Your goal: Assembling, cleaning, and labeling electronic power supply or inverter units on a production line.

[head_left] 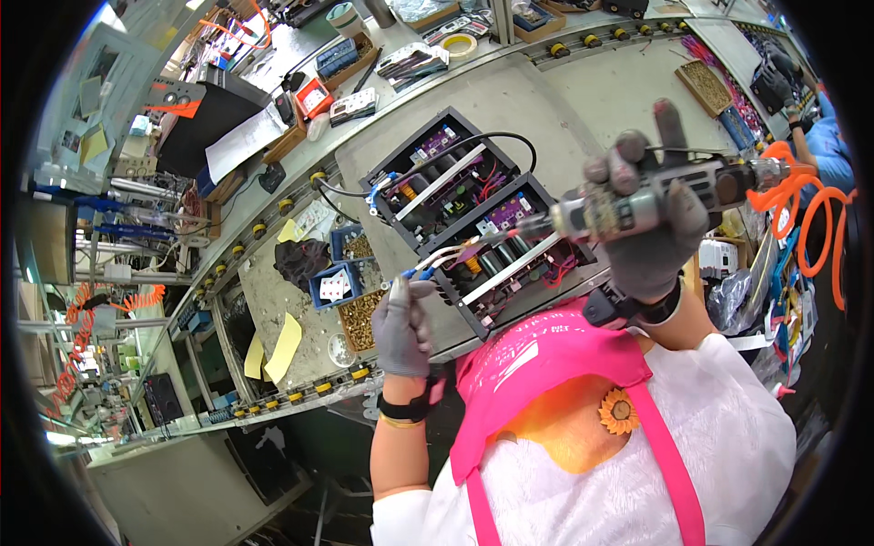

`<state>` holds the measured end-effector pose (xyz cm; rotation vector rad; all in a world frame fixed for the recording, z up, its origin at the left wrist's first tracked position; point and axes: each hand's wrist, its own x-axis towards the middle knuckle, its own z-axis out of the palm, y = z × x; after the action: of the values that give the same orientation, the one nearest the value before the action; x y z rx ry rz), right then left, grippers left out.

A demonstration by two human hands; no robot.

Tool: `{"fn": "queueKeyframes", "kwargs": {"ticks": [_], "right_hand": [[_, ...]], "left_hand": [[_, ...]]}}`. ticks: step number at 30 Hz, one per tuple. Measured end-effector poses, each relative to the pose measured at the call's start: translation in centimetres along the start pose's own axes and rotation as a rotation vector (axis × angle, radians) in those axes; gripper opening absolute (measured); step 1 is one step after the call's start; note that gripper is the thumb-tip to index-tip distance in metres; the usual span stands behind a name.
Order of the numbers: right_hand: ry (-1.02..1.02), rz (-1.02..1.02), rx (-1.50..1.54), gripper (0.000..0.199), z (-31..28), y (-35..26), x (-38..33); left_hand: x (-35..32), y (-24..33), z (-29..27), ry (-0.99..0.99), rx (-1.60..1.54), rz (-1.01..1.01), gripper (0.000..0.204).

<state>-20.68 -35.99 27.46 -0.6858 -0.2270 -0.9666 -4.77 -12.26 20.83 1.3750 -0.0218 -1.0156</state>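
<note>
Two open black metal cases with circuit boards, the far case (383, 175) and the near case (473, 320), stand side by side on the bench in front of me. My left hand (405, 323), in a grey glove, pinches wires with blue terminals (425, 272) at the near case's left edge. Gripped in my gloved right hand (651, 241) is an air screwdriver (596, 214), held level over the near case's right side, its tip pointing left towards the wires. An orange coiled hose (806, 205) joins its rear end. Whether the tip touches anything, I cannot tell.
Left of the cases are blue bins (335, 286), a tray of small brass-coloured parts (361, 320) and yellow paper strips (285, 346). A black cable (519, 136) arches over the far case. Rollers (323, 389) line the bench edges. Another person's hand (777, 88) shows at far right.
</note>
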Motion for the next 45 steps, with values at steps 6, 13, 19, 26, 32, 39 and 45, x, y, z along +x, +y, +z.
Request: {"fn": "queueKeyframes", "kwargs": {"ticks": [6, 13, 19, 26, 32, 39, 45], "right_hand": [[-0.023, -0.253, -0.199, 0.056, -2.9, -5.3, 1.3], [-0.035, -0.42, -0.374, 0.061, -5.6, -10.6, 1.4], [0.205, -0.407, -0.53, 0.06, -5.6, -7.9, 1.1], [0.21, -0.056, -0.494, 0.06, -7.8, -1.9, 0.3], [0.149, 0.165, -0.47, 0.063, -8.5, 1.4, -0.1], [0.068, 0.272, -0.486, 0.058, -8.3, 2.8, -0.6], [-0.032, 0.31, -0.545, 0.058, -7.8, 3.8, -0.1]], "left_hand": [[4.6, -4.3, -4.6, 0.481, 0.912, 0.538, 0.035], [8.3, 0.0, 3.2, 0.114, 0.911, 0.757, 0.029], [10.6, -0.5, 10.1, -0.293, 1.41, 0.591, 0.025], [11.8, -1.4, 11.7, -0.287, 1.568, 0.472, 0.027], [11.8, -1.3, 11.5, -0.28, 1.542, 0.464, 0.028], [12.1, -0.7, 9.9, -0.322, 1.55, 0.402, 0.028], [12.1, 0.4, 9.5, -0.41, 1.632, 0.3, 0.027]]}}
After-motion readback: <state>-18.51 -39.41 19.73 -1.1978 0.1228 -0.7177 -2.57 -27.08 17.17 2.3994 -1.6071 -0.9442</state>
